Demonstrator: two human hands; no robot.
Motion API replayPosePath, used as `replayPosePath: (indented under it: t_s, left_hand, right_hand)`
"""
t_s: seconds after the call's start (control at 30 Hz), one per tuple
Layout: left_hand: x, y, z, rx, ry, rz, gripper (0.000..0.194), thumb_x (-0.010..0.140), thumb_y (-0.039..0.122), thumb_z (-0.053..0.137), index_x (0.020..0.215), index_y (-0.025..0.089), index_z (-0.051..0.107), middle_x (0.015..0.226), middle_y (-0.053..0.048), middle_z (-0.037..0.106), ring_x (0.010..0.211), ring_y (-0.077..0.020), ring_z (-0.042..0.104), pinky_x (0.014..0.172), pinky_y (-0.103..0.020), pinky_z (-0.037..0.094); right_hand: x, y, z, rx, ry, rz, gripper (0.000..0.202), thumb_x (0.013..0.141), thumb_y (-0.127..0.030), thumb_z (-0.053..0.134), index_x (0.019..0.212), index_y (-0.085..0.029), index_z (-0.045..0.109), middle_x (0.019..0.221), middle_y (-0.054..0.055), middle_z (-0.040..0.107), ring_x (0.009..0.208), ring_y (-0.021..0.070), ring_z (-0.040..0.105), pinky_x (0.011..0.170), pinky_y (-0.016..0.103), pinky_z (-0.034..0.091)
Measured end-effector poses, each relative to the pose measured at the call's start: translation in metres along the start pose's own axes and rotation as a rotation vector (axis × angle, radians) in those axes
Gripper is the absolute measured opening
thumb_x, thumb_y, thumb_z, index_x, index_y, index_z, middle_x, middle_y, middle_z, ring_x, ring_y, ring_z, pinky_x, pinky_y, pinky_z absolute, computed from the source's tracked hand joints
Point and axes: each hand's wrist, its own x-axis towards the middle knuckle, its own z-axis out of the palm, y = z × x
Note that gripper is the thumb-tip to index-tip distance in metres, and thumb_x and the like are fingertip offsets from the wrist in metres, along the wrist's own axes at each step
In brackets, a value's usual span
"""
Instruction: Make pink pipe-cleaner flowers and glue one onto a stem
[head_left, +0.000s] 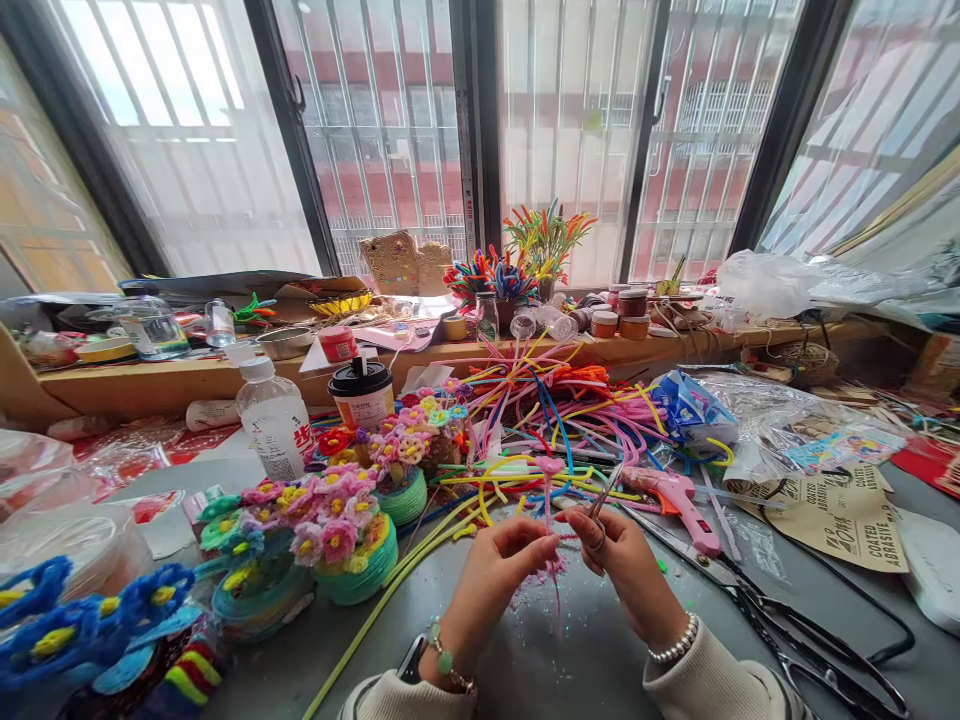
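My left hand [499,560] pinches a pink pipe cleaner [548,492] between thumb and fingertips, over the grey table. It stands upright with a small pink shape at its top, and thin pink strands hang below my fingers. Close by on the right, my right hand [626,565] is closed around small metal scissors [604,492], whose blades point up and away. Its fingertips are near a short pink-red piece running between the hands; whether they grip it too is hard to tell. Glitter flecks lie on the table [525,650] beneath.
Pots of pipe-cleaner flowers [334,515] stand at left, before a clear bottle [274,420] and a lidded cup [361,395]. Behind my hands lies a pile of pipe cleaners [525,410]. A pink glue gun [679,500], large black-handled scissors [795,630] and sandpaper [832,525] lie at right.
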Motion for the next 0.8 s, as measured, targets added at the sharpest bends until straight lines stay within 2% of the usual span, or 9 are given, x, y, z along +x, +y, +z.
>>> replayPosePath:
  t_s: [0.07,0.17,0.37,0.47,0.53,0.6,0.7,0.8]
  left_hand:
    - [0.000,-0.001,0.001,0.007,-0.076,-0.031,0.026,0.058,0.037,0.062,0.064,0.012,0.060,0.058,0.000,0.055,0.056,-0.0094,0.046,0.055,-0.022,0.034]
    - [0.001,-0.004,0.002,-0.007,-0.139,-0.047,0.026,0.057,0.037,0.063,0.062,0.011,0.059,0.058,0.000,0.055,0.055,-0.0093,0.046,0.055,-0.022,0.034]
    - [0.002,-0.011,0.005,-0.017,-0.236,-0.107,0.027,0.056,0.037,0.064,0.060,0.011,0.058,0.056,-0.002,0.057,0.053,-0.0099,0.049,0.056,-0.024,0.036]
    - [0.002,-0.009,0.003,-0.027,-0.173,-0.065,0.027,0.058,0.037,0.062,0.061,0.011,0.058,0.055,-0.002,0.056,0.052,-0.0098,0.048,0.054,-0.023,0.036]
    - [0.002,-0.004,0.001,-0.042,-0.080,-0.015,0.026,0.060,0.037,0.061,0.061,0.011,0.058,0.055,-0.001,0.055,0.052,-0.0095,0.047,0.054,-0.022,0.035]
    - [0.000,0.000,0.000,-0.069,-0.008,0.022,0.024,0.062,0.035,0.060,0.060,0.011,0.057,0.053,0.000,0.053,0.053,-0.0090,0.045,0.054,-0.021,0.035]
    - [-0.002,0.004,0.000,-0.108,-0.012,0.058,0.025,0.065,0.036,0.057,0.059,0.012,0.055,0.054,0.000,0.052,0.052,-0.0089,0.044,0.053,-0.021,0.034]
    - [-0.003,0.004,0.000,-0.097,-0.026,0.051,0.026,0.066,0.037,0.055,0.058,0.013,0.053,0.052,0.001,0.050,0.051,-0.0089,0.043,0.052,-0.021,0.033]
  right_hand:
    - [-0.001,-0.001,-0.001,0.030,0.004,-0.004,0.036,0.059,-0.047,0.061,0.072,-0.013,0.059,0.051,-0.005,0.040,0.041,0.0041,0.025,0.040,0.020,0.017]
    - [-0.001,-0.001,0.000,0.053,-0.016,-0.007,0.030,0.059,-0.042,0.063,0.068,-0.013,0.057,0.049,-0.006,0.039,0.041,0.0037,0.025,0.040,0.020,0.017]
    - [0.002,-0.004,-0.002,0.074,0.090,-0.006,0.034,0.057,-0.045,0.063,0.068,-0.014,0.055,0.046,-0.007,0.034,0.039,0.0034,0.021,0.038,0.020,0.013]
    - [0.003,-0.002,-0.005,-0.020,0.077,-0.033,0.040,0.063,-0.053,0.054,0.068,-0.013,0.054,0.045,-0.007,0.032,0.039,0.0045,0.023,0.039,0.020,0.016]
    - [0.002,0.001,-0.005,-0.114,-0.008,-0.054,0.046,0.067,-0.059,0.043,0.065,-0.014,0.053,0.043,-0.007,0.029,0.039,0.0055,0.025,0.039,0.021,0.019]
    - [0.001,0.003,-0.003,-0.217,-0.152,-0.115,0.053,0.068,-0.064,0.034,0.062,-0.014,0.051,0.043,-0.006,0.029,0.041,0.0068,0.028,0.041,0.021,0.022]
    - [-0.004,0.003,0.003,-0.390,-0.397,-0.249,0.060,0.067,-0.069,0.024,0.062,-0.015,0.050,0.051,-0.003,0.038,0.049,0.0092,0.036,0.047,0.022,0.029]
    - [-0.007,0.000,0.006,-0.550,-0.539,-0.306,0.066,0.064,-0.071,0.018,0.062,-0.014,0.051,0.060,0.000,0.046,0.058,0.0117,0.040,0.052,0.022,0.033]
